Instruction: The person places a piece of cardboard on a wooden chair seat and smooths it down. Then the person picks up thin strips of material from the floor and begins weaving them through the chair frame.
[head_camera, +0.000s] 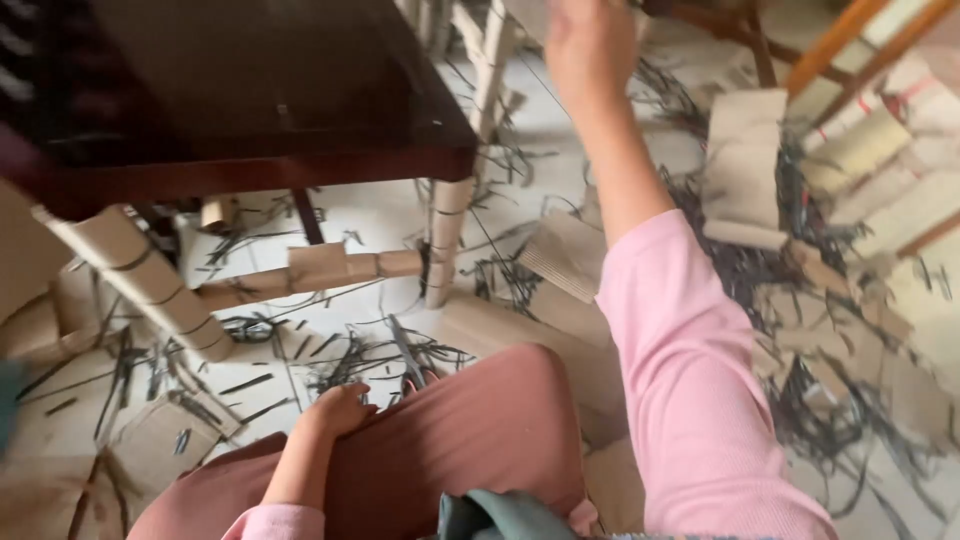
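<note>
My right hand is raised far forward at the top of the view, its fingers cut off by the frame edge, near a cardboard-wrapped chair leg. Whether it holds anything is not visible. My left hand rests low beside my knee in pink trousers, fingers curled, close to a pair of scissors lying on the floor. A dark wooden table stands at the upper left, with one leg wrapped in cardboard and tied with black strips.
Cardboard pieces and several black strap offcuts litter the white tiled floor. A cardboard-wrapped rail slants at left. Wrapped furniture parts lie at the right. Flat cardboard lies at lower left.
</note>
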